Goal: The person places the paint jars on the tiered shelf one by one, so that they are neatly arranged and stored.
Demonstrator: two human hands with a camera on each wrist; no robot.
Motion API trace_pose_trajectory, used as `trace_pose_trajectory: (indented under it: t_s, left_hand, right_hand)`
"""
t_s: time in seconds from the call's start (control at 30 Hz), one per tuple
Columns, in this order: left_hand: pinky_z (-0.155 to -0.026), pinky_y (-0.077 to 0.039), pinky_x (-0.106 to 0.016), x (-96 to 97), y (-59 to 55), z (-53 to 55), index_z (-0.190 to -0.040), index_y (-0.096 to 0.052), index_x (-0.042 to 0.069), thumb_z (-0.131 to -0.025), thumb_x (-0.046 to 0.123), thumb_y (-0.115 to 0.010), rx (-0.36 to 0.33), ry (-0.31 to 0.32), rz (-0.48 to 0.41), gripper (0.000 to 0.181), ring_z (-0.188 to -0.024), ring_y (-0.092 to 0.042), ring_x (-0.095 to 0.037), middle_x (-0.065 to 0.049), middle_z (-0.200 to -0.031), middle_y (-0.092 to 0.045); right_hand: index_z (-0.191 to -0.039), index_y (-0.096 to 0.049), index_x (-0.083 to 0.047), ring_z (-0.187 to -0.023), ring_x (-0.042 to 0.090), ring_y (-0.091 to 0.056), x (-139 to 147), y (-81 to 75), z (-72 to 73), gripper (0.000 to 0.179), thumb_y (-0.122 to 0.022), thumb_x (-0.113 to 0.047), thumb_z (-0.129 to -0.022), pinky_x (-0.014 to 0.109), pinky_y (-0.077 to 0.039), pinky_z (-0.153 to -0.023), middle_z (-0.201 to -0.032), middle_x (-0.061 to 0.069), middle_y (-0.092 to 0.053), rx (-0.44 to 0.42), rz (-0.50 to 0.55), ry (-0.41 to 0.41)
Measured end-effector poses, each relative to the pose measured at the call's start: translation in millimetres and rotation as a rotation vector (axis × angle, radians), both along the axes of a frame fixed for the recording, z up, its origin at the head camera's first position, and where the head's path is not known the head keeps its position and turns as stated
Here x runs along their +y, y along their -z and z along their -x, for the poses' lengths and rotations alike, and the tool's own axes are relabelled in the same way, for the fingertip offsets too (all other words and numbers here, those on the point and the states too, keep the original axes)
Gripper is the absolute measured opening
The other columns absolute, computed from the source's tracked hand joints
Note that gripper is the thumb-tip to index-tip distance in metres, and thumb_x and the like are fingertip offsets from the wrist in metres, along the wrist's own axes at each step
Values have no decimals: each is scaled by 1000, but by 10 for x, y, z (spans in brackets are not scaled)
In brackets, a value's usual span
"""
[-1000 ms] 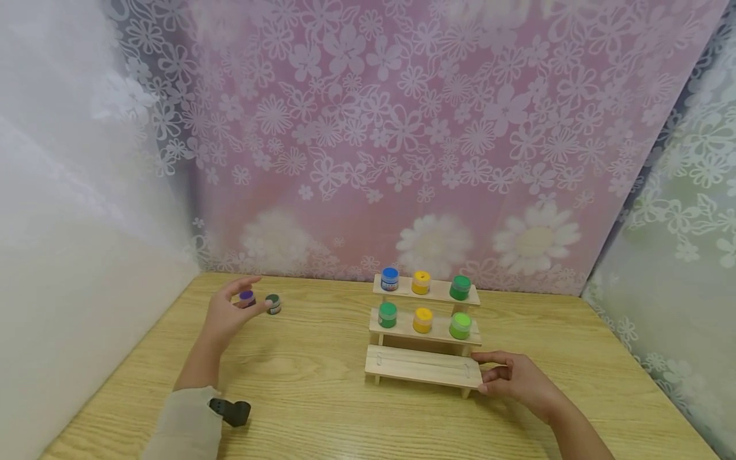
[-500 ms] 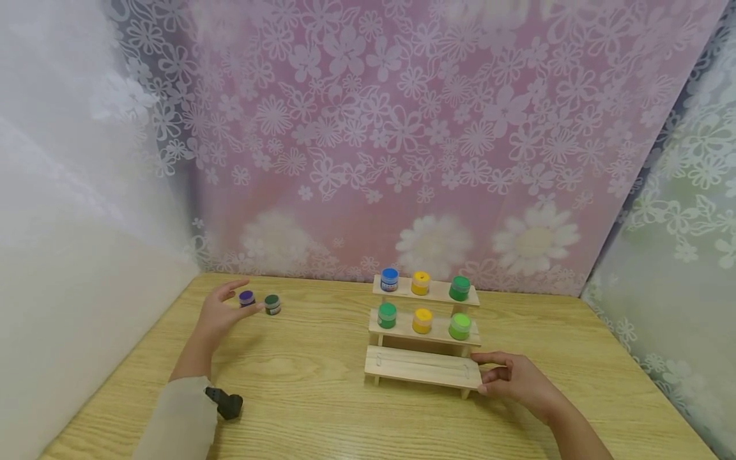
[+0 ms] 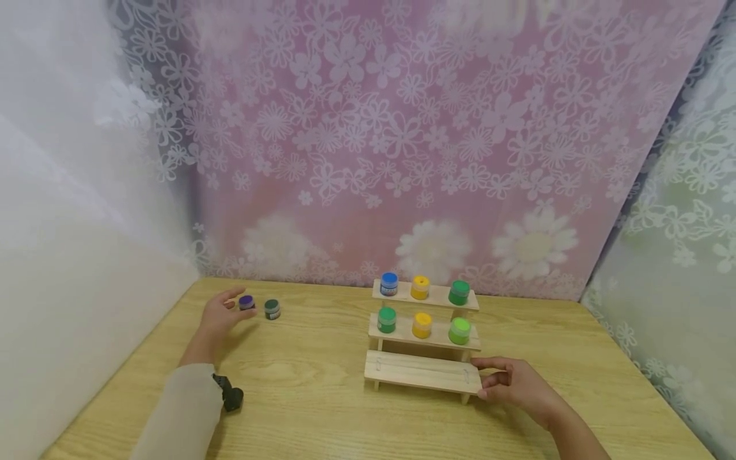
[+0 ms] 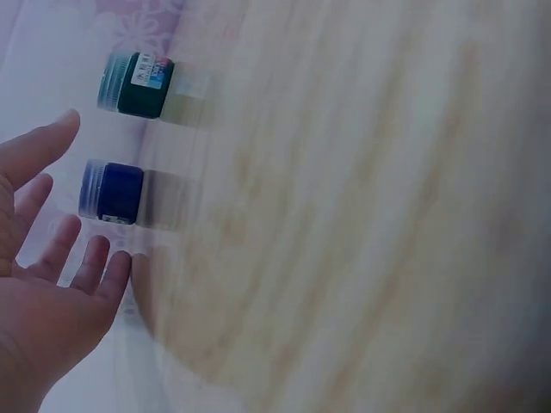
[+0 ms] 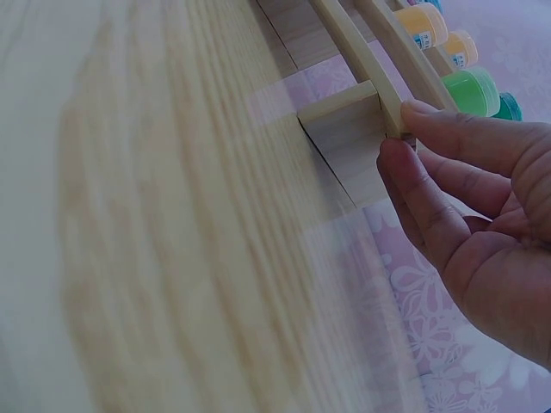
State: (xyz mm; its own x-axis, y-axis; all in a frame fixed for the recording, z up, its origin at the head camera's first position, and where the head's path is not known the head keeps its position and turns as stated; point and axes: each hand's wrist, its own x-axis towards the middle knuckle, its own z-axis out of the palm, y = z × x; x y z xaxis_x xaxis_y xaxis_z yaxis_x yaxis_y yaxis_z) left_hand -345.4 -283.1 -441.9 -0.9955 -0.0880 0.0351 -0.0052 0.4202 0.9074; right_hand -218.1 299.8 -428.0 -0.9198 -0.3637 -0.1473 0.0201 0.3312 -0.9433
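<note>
My left hand (image 3: pixel 219 317) is just left of a purple-lidded paint jar (image 3: pixel 246 302), fingers spread and apart from it. In the left wrist view this jar's body is dark blue (image 4: pixel 120 194), and thumb and fingers stand around it without visible contact. A dark green paint jar (image 3: pixel 272 310) is beside it on the right. My right hand (image 3: pixel 520 388) pinches the right end of the lowest step of a three-tier wooden display stand (image 3: pixel 422 372) between thumb and fingers. Paint jars stand on its upper two tiers; the lowest tier is bare.
A blue jar (image 3: pixel 389 284), a yellow jar (image 3: pixel 420 288) and a green jar (image 3: pixel 459 293) line the top tier. On the middle tier are green, yellow and light green (image 3: pixel 459 331) jars. The wood-grain table (image 3: pixel 310 396) meets a floral backdrop (image 3: pixel 345 160) behind.
My left hand has drawn slightly left, away from the dark green jar, and uncovered the purple-lidded jar. My right hand keeps its hold on the stand; the head view has tilted slightly up.
</note>
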Motion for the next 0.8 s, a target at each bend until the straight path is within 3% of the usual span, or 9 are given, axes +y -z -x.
trace_pose_trajectory:
  t_s: [0.17,0.37,0.8]
  left_hand:
    - [-110,-28,-59,3,96,64,-151,-34,3,-89,15,-74,-14,26,51,75,-137,-27,-48,-30,-152,-26]
    - [-108,-32,-57,-10,194,101,-149,-36,-1,-90,13,-71,8,43,89,70,-129,-40,-47,-32,-142,-41]
    - [-101,-42,-52,1,265,105,-131,-53,-8,-90,10,-71,125,-25,96,48,-116,-52,-43,-30,-128,-56]
  right_hand:
    - [-139,-42,14,-93,24,-63,6,11,14,69,-76,-14,-86,32,-56,-78,-100,12,-66,4,8,-6]
    - [-138,-42,15,-92,24,-63,6,15,3,70,-77,-14,-85,32,-57,-78,-99,12,-66,2,9,-7]
    - [-139,-42,14,-93,24,-63,-1,6,-1,69,-76,-14,-86,32,-56,-78,-101,12,-65,10,9,-8]
